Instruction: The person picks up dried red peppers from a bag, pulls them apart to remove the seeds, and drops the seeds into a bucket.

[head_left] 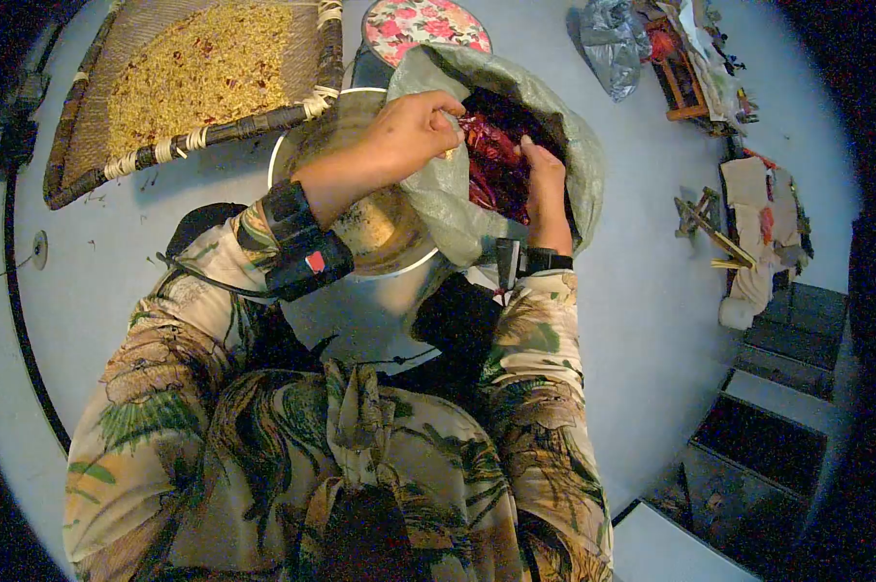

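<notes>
A pale green woven sack point(438, 194) stands with its mouth wide and rolled down, holding dark red dried chili peppers point(491, 160). My left hand point(411, 128) is closed in a pinch over the sack's near-left rim, its fingertips beside the chilies; what they pinch is too small to make out. Inside the mouth, my right hand point(547, 184) has its thumb up and its fingers curled against a dried red chili, partly hidden by it. Under the left forearm is a wide metal basin point(428, 260) with yellowish seeds point(368, 228) at its bottom.
A woven tray with a dark wrapped rim point(205, 141) holds yellow seeds point(205, 73) mixed with red bits at upper left. Beyond the sack is a round floral seat point(426, 27). To the right are a grey plastic bag point(615, 44), a cloth-covered bench point(746, 209) and dark steps point(763, 417).
</notes>
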`<move>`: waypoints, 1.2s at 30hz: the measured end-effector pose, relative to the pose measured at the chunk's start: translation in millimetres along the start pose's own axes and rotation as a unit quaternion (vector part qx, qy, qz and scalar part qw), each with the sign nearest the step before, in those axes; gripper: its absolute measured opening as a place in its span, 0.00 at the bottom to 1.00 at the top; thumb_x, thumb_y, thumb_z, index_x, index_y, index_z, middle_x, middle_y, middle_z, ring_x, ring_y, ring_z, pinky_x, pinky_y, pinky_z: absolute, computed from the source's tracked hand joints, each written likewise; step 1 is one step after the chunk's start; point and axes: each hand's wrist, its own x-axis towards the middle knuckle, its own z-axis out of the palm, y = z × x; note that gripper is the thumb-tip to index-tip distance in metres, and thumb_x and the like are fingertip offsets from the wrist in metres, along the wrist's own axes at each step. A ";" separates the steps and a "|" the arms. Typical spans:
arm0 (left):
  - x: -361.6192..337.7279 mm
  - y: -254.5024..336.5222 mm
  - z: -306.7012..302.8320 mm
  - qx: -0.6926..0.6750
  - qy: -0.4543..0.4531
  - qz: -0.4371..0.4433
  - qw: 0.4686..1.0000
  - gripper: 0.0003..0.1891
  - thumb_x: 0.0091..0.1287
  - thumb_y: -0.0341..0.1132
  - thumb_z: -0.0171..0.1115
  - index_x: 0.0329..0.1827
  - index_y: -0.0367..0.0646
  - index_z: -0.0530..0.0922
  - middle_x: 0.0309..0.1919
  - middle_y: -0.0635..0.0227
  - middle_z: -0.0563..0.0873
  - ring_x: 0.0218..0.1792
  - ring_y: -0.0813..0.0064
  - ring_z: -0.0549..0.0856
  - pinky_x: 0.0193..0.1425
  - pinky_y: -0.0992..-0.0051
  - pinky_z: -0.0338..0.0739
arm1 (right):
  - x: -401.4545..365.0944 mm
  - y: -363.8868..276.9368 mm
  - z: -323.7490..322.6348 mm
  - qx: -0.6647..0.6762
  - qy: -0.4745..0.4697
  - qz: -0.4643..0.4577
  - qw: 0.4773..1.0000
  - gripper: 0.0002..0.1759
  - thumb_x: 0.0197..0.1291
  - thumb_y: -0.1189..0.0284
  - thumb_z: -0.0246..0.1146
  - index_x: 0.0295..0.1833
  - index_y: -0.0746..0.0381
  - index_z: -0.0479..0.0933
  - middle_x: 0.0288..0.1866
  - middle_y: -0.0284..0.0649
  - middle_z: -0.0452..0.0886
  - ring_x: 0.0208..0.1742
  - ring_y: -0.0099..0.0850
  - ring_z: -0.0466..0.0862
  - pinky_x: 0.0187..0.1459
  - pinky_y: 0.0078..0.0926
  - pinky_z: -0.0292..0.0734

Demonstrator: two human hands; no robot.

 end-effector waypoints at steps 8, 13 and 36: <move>4.1 -7.2 8.0 -0.008 0.010 0.015 1.000 0.19 0.61 0.33 0.65 0.54 0.37 0.79 0.27 0.70 0.83 0.28 0.81 0.81 0.32 0.76 0.75 | -33.1 -67.6 16.8 0.260 -0.105 0.102 0.955 0.15 0.68 0.60 0.60 0.44 0.63 0.80 0.43 0.40 0.84 0.44 0.33 0.83 0.52 0.38 0.79; 3.0 -8.0 7.5 -0.026 -0.004 0.002 1.000 0.19 0.61 0.34 0.66 0.54 0.37 0.80 0.27 0.71 0.83 0.29 0.81 0.80 0.32 0.77 0.75 | -21.2 -50.0 14.6 0.291 -0.111 0.094 0.946 0.16 0.69 0.60 0.59 0.45 0.62 0.79 0.44 0.39 0.85 0.46 0.34 0.84 0.53 0.39 0.79; -3.8 3.5 8.8 -0.095 -0.075 -0.005 0.993 0.19 0.67 0.32 0.64 0.60 0.39 0.77 0.38 0.76 0.83 0.39 0.85 0.79 0.47 0.82 0.75 | -27.6 -55.5 27.2 0.345 -0.214 0.134 0.904 0.20 0.71 0.57 0.54 0.49 0.64 0.79 0.42 0.39 0.86 0.40 0.32 0.86 0.46 0.37 0.84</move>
